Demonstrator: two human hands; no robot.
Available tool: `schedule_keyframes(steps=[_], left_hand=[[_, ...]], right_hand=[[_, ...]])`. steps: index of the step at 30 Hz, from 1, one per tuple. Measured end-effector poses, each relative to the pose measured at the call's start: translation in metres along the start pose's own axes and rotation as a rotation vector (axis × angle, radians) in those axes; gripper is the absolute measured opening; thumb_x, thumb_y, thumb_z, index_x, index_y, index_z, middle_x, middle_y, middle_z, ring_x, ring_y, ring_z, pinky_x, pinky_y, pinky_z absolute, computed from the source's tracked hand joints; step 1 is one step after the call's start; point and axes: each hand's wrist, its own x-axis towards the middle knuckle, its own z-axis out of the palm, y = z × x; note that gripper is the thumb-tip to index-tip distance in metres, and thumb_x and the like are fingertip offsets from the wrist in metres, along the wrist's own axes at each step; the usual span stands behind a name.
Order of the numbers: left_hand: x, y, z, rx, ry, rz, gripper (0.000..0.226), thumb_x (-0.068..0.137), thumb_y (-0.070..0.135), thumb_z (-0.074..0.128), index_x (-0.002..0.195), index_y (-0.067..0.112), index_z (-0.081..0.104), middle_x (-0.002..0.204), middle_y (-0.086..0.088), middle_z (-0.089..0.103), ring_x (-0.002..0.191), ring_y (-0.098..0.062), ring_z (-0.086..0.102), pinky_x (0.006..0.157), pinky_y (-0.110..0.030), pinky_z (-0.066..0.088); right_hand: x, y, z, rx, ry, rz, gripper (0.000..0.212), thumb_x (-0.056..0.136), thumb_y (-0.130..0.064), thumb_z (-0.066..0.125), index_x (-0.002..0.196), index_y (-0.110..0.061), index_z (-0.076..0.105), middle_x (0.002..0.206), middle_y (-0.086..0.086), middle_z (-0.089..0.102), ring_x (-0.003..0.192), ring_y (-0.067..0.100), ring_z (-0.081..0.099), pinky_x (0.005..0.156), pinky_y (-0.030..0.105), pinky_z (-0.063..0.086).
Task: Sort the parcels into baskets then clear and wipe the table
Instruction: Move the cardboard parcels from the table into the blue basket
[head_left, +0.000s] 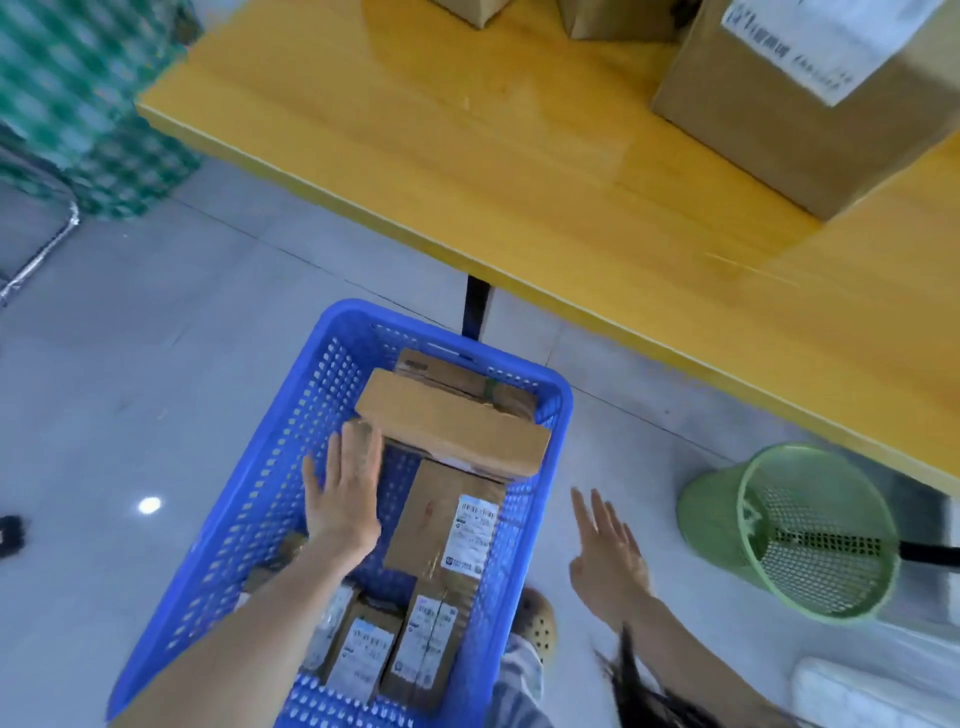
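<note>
While the left hand reaches into the blue basket, its fingers are straight and flat, gripping nothing. The fingertips are at the left end of a flat cardboard parcel; blur there, so I can't confirm contact. That parcel lies crosswise on top of the others near the basket's far end. Below it is a longer labelled parcel, lengthwise, white shipping label up. More labelled parcels are packed at the basket's near end, partly hidden by the forearm.

Right hand is open with fingers spread and holds nothing. It hovers over the floor, just outside the basket's right wall. The basket sits on the floor, near the tabletop's near edge.

On the yellow tabletop a large cardboard box with a white label stands toward the right end. Two smaller boxes are at the far edge, cut off by the frame.

Green mesh wastebasket is on the floor by the tabletop's near edge. A beige clog shows beside the basket's right wall.
</note>
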Motion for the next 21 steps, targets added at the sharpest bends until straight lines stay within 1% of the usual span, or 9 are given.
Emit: schedule_keyframes(steps=[2,4,7,11,13,16,18,19,21], left_hand=[[-0.023,-0.012,-0.003,0.051,-0.003,0.060,0.102,0.088,0.008,0.053,0.143,0.021,-0.032,0.147,-0.008,-0.038,0.142,-0.025,-0.026,0.114,-0.050,-0.009],[-0.042,-0.022,-0.018,0.096,0.026,0.100,0.097,0.089,0.009,0.049,0.143,0.020,-0.031,0.151,-0.008,-0.033,0.142,-0.024,-0.025,0.113,-0.051,-0.011],[-0.070,-0.039,-0.056,0.114,0.143,0.156,0.090,0.091,0.009,0.045,0.145,0.019,-0.027,0.154,-0.008,-0.027,0.144,-0.023,-0.022,0.115,-0.050,-0.007],[-0.123,-0.059,-0.103,0.089,0.242,0.262,0.096,0.087,0.003,0.049,0.147,0.020,-0.024,0.154,-0.006,-0.028,0.143,-0.023,-0.022,0.116,-0.049,-0.003],[-0.170,-0.071,-0.128,0.125,0.293,0.366,0.094,0.089,0.006,0.048,0.146,0.020,-0.026,0.154,-0.006,-0.028,0.143,-0.024,-0.023,0.115,-0.049,-0.007],[-0.234,-0.077,-0.153,0.156,0.342,0.511,0.097,0.089,0.008,0.052,0.142,0.020,-0.029,0.153,-0.005,-0.030,0.142,-0.023,-0.025,0.110,-0.046,-0.017],[-0.272,-0.077,-0.173,0.215,0.328,0.572,0.094,0.089,0.006,0.051,0.147,0.020,-0.022,0.154,-0.005,-0.028,0.142,-0.024,-0.025,0.111,-0.046,-0.017],[-0.280,-0.075,-0.178,0.228,0.294,0.585,0.092,0.089,0.006,0.050,0.148,0.019,-0.020,0.154,-0.005,-0.028,0.142,-0.024,-0.025,0.111,-0.047,-0.017],[-0.316,-0.069,-0.206,0.270,0.303,0.633,0.089,0.090,0.010,0.049,0.149,0.019,-0.018,0.155,-0.004,-0.026,0.143,-0.022,-0.024,0.111,-0.047,-0.017]], right_hand=[[-0.033,-0.009,0.011,-0.006,0.010,-0.026,0.087,0.090,-0.011,0.044,0.148,-0.020,-0.019,0.159,0.001,-0.017,0.147,0.019,-0.009,0.118,0.030,0.000],[-0.058,-0.029,0.011,0.005,0.060,-0.035,0.087,0.090,-0.010,0.044,0.148,-0.020,-0.020,0.158,0.001,-0.018,0.147,0.018,-0.011,0.118,0.029,-0.002],[-0.093,-0.061,-0.005,0.067,0.185,-0.043,0.084,0.092,-0.012,0.042,0.149,-0.021,-0.018,0.159,-0.001,-0.015,0.147,0.018,-0.010,0.118,0.030,-0.002],[-0.152,-0.092,-0.041,0.093,0.302,-0.062,0.076,0.094,-0.013,0.039,0.152,-0.021,-0.009,0.160,-0.001,-0.010,0.148,0.018,-0.006,0.119,0.032,0.002],[-0.200,-0.103,-0.057,0.102,0.353,-0.058,0.075,0.094,-0.012,0.039,0.152,-0.021,-0.007,0.160,0.000,-0.010,0.148,0.018,-0.006,0.120,0.033,0.002],[-0.260,-0.109,-0.077,0.116,0.406,-0.045,0.077,0.094,-0.009,0.039,0.152,-0.022,-0.011,0.160,0.000,-0.012,0.147,0.018,-0.008,0.119,0.033,0.000],[-0.299,-0.106,-0.093,0.070,0.442,-0.061,0.079,0.094,-0.010,0.040,0.151,-0.022,-0.012,0.160,0.000,-0.013,0.147,0.018,-0.009,0.120,0.034,0.000],[-0.304,-0.106,-0.097,0.065,0.445,-0.077,0.078,0.094,-0.011,0.041,0.151,-0.022,-0.011,0.160,0.000,-0.012,0.147,0.018,-0.009,0.120,0.035,0.000],[-0.344,-0.092,-0.118,0.101,0.499,-0.062,0.077,0.094,-0.011,0.040,0.152,-0.023,-0.009,0.160,-0.002,-0.010,0.147,0.017,-0.008,0.119,0.034,0.001]])
